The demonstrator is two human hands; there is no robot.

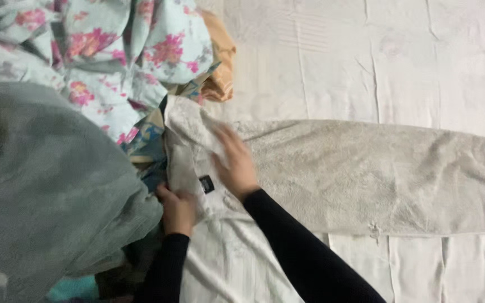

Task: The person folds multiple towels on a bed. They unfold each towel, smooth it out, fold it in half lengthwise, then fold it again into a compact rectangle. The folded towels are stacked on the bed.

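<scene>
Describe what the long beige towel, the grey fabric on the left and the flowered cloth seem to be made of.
Beige towel: likely terry cotton, with a nubby, matte pile. Grey fabric: looks like fleece or terry, soft, fuzzy and dull. Flowered cloth: smooth, thin woven sheeting, probably cotton or a blend, with crisp creases and a printed pattern.

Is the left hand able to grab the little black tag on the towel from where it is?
Probably yes. The left hand grips the towel edge just beside the black tag, which lies uncovered. The right hand presses the towel a little further up and does not block it.
</scene>
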